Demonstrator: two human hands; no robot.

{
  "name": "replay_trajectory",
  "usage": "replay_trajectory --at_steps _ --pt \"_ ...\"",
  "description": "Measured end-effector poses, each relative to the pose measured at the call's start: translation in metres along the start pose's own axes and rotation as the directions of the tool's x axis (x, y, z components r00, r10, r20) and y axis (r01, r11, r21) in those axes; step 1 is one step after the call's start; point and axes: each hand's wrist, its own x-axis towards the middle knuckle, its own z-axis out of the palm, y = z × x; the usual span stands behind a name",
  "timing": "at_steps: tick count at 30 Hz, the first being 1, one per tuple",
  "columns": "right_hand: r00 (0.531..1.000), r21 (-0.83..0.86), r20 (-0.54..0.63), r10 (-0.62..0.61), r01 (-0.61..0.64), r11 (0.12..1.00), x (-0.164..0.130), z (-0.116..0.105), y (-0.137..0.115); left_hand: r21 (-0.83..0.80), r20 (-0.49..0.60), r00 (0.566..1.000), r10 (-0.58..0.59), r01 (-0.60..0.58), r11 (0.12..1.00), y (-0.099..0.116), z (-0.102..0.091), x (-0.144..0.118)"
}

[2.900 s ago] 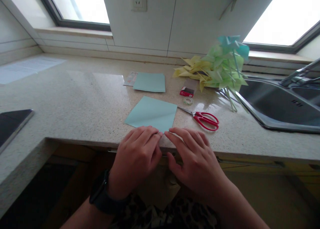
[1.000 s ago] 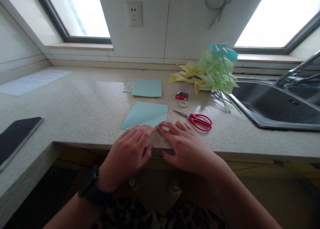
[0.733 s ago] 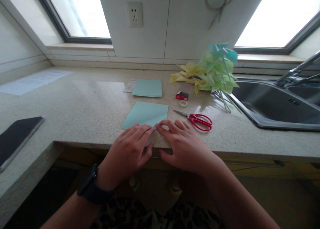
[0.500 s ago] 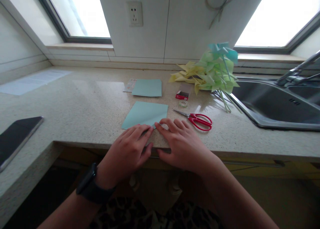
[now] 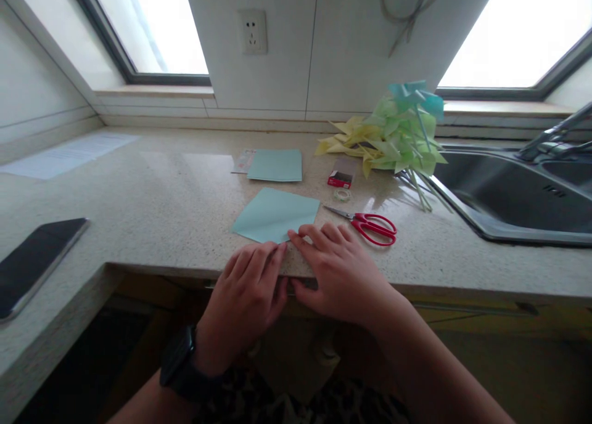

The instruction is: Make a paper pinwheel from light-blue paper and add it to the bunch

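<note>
A light blue sheet of paper [image 5: 277, 213] lies flat on the counter in front of me, turned at a slant, with its near edge by my fingertips. My left hand [image 5: 250, 279] touches down just below that edge, its fingers bent and close together, thumb apart from them at the counter's rim. With the index fingertip, my right hand [image 5: 335, 264] presses on the paper's near edge; its other fingers rest loosely on the counter. Neither hand is closed around anything. Red-handled scissors [image 5: 374, 228] lie just beyond the right hand, blades toward the paper.
Behind the sheet sits a stack of blue paper [image 5: 276, 165]. A tape roll [image 5: 342, 195] and a small red box [image 5: 340, 179] lie near paper pinwheels [image 5: 398, 137]. The sink [image 5: 531, 196] is right; a phone [image 5: 39, 260] lies left by the counter edge [image 5: 157, 268].
The sheet has turned somewhat and its near corner now points toward me. My left hand has slid back off it, lower and nearer the counter edge; the right hand has barely moved.
</note>
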Motion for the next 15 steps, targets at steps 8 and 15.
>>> replay_trajectory --at_steps 8,15 --pt "1.0 0.021 -0.013 -0.021 0.021 1.0 -0.004 0.003 0.001 0.001 0.026 0.999 -0.031 0.031 1.0 0.0 0.001 0.001" --pt "0.999 0.08 -0.038 -0.007 0.01 0.997 -0.011 0.003 0.006 0.004 0.048 0.999 0.017 -0.017 1.0 -0.007 -0.004 0.01"
